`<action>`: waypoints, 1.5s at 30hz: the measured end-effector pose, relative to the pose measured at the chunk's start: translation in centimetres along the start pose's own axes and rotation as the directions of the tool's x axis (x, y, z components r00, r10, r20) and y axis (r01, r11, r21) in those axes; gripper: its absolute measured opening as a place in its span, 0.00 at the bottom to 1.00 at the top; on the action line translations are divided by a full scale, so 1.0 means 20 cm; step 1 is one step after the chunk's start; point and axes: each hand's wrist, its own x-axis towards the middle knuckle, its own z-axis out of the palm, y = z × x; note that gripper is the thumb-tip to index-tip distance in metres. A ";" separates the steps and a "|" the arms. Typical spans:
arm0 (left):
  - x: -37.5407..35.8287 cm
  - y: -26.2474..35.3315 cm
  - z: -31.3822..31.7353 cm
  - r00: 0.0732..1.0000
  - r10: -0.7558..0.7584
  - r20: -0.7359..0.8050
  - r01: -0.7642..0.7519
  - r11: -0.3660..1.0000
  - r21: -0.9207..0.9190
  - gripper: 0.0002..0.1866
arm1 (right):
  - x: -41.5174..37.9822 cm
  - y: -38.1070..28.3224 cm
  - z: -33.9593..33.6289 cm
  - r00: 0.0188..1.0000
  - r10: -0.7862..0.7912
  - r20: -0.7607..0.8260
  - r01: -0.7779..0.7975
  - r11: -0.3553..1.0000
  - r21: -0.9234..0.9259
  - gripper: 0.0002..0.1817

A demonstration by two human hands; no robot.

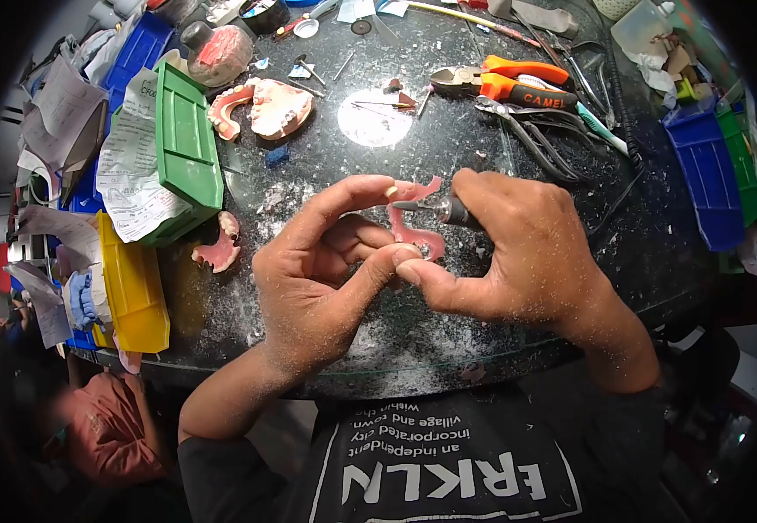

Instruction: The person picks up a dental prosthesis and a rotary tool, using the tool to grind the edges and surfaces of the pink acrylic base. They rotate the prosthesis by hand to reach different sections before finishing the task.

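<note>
With the left hand (313, 279) pinching the pink denture (415, 218) above the table (448, 340) and the right hand (518, 253) gripping the grinder (444, 210), light, steady strokes seem best.

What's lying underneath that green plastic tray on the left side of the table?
A printed paper sheet pokes out from under the green tray, which rests tilted on it. Below it a yellow bin shows. Whatever else lies beneath the tray is covered.
</note>
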 end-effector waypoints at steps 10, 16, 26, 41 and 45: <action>0.00 0.00 0.00 1.000 0.007 0.004 -0.008 1.000 0.007 0.24 | 0.00 0.00 -0.01 1.000 0.001 0.010 -0.001 1.000 0.002 0.27; 0.00 -0.01 0.00 0.999 0.029 0.018 -0.030 0.998 0.049 0.23 | 0.00 0.01 0.00 1.000 -0.005 0.024 0.005 1.000 -0.011 0.26; 0.00 0.00 0.00 0.999 -0.019 0.026 0.020 1.000 -0.016 0.25 | 0.00 0.01 0.02 0.999 -0.043 0.008 0.043 0.998 0.049 0.26; 0.00 -0.02 0.00 0.998 0.039 0.042 -0.039 0.999 0.006 0.25 | -0.01 0.00 0.00 0.998 -0.054 0.007 0.054 0.997 0.058 0.28; 0.00 -0.01 -0.01 0.998 0.036 0.045 -0.037 0.999 0.022 0.26 | 0.00 0.01 0.01 0.997 -0.082 -0.011 0.083 0.996 0.033 0.28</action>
